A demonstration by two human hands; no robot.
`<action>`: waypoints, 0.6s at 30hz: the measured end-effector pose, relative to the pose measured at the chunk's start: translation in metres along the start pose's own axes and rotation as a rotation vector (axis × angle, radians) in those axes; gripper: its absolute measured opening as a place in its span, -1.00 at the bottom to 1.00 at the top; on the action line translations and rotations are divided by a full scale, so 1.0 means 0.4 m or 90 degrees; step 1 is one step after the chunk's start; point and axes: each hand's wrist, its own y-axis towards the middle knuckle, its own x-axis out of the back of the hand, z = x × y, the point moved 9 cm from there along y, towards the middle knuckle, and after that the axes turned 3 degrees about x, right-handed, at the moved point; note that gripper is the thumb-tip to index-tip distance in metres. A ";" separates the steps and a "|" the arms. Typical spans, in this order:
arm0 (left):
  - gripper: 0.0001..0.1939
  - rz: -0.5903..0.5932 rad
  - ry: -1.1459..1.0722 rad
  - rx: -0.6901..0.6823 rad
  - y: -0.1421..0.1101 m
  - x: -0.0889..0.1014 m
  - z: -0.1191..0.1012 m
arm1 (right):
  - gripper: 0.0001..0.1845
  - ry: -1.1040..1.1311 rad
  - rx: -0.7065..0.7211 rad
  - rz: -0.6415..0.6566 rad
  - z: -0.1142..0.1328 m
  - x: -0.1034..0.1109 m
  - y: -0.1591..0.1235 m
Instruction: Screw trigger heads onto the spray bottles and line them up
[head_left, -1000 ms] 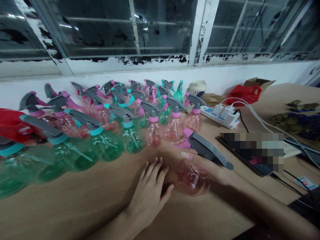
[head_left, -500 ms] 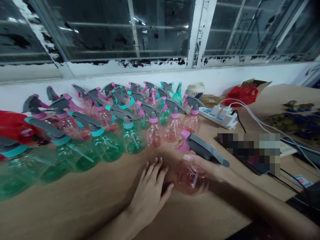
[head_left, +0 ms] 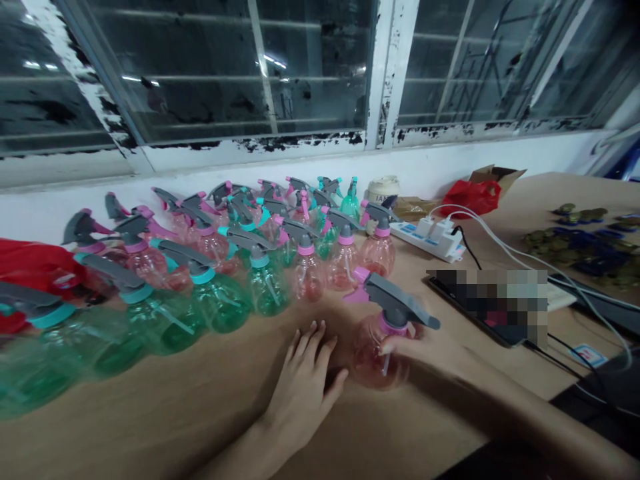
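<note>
My right hand (head_left: 433, 353) is wrapped round the upper body of a clear pink spray bottle (head_left: 369, 367) with a grey and pink trigger head. My thumb lies just below its pink collar, and the other fingers are mostly hidden behind the bottle. It stands upright on the wooden table, nozzle pointing left. Flat on the tabletop to its left rests my left hand (head_left: 303, 393), fingers spread and holding nothing. Beyond my hands are rows of similar spray bottles, among them a green one (head_left: 270, 290) and a pink one (head_left: 309, 275).
A white power strip (head_left: 425, 241) with plugged-in chargers and cables lies right of the rows. Nearer me is a dark phone (head_left: 470, 307), partly blurred out. A lidded cup (head_left: 383, 189), a red plastic bag (head_left: 470, 197) and small brass-coloured parts (head_left: 555, 243) sit farther back.
My right thumb has moved down from beside the trigger to below the collar, so the collar now shows. My left hand stays in place. The view has tilted slightly upward and shifted right.
</note>
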 end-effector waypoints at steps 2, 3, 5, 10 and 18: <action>-0.59 -0.001 -0.004 0.002 0.000 0.000 0.002 | -0.82 0.001 -0.009 -0.013 0.000 0.007 -0.014; -0.60 -0.002 -0.008 0.003 0.000 0.000 0.002 | -0.82 -0.007 -0.005 -0.030 0.004 0.013 -0.020; -0.61 -0.003 -0.014 0.003 0.001 0.001 0.004 | -0.83 -0.026 0.008 -0.064 0.014 0.024 -0.033; -0.60 -0.007 -0.002 0.001 0.001 0.004 0.007 | -0.87 -0.069 0.018 -0.083 0.041 0.052 -0.052; -0.62 -0.039 -0.010 0.001 0.001 0.006 0.014 | -0.74 -0.211 -0.013 -0.152 -0.005 0.217 -0.052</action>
